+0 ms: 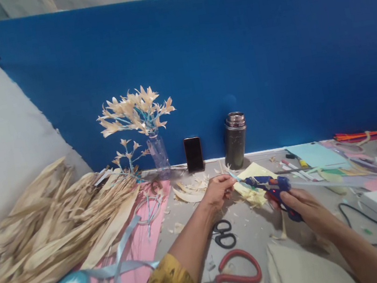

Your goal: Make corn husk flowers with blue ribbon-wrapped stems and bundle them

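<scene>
Hot-glue gun [268,182] and blue stem [236,178] in the two hands

The left hand [219,191] pinches the stem between thumb and fingertips above the table [185,214], short of its far edge; the right hand [297,203] is clamped around the gun, nozzle toward the stem, contact indistinct. A yellow paper sheet [257,170] lies beneath the nozzle. A steel flask [236,141] and smartphone [194,155] stand along the far edge; red-handled scissors [235,277] lie toward the near edge.
</scene>
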Action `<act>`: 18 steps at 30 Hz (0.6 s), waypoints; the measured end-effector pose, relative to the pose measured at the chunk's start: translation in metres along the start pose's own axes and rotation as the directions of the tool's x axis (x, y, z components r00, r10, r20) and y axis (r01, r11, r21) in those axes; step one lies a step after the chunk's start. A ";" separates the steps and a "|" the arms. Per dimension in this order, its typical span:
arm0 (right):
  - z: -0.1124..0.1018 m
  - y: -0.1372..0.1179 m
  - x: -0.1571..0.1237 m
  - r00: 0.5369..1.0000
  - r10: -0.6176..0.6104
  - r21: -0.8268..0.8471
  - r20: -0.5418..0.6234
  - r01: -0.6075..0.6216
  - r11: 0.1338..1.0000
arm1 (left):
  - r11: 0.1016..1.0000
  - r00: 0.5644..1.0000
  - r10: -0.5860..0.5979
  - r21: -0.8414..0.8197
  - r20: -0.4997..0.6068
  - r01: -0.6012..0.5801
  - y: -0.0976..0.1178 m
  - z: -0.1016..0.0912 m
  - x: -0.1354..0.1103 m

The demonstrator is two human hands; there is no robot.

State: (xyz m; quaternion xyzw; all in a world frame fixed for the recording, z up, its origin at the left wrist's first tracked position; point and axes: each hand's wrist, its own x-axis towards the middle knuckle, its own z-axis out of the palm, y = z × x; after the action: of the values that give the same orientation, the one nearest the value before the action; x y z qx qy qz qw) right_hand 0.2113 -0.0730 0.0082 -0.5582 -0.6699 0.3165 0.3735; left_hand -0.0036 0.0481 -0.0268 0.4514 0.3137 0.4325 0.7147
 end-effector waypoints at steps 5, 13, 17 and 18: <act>0.001 0.003 0.000 1.000 -0.004 0.045 0.000 0.004 0.999 | 1.000 1.000 0.002 0.006 0.022 -0.002 0.000 0.002 -0.001; -0.003 0.003 -0.003 1.000 -0.004 0.019 0.021 0.003 1.000 | 1.000 1.000 -0.002 -0.003 0.017 0.002 0.000 0.002 -0.001; -0.004 0.001 -0.003 1.000 -0.006 -0.003 0.022 0.006 1.000 | 1.000 1.000 -0.004 -0.007 0.018 0.004 0.001 0.002 -0.002; -0.004 0.000 -0.003 0.999 -0.004 -0.005 0.033 0.004 1.000 | 1.000 1.000 -0.004 -0.007 0.019 0.004 0.002 0.002 -0.002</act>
State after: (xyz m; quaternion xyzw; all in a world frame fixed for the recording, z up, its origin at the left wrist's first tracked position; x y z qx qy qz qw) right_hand 0.2151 -0.0762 0.0096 -0.5525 -0.6778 0.3232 0.3619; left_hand -0.0032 0.0458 -0.0245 0.4524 0.3062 0.4277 0.7202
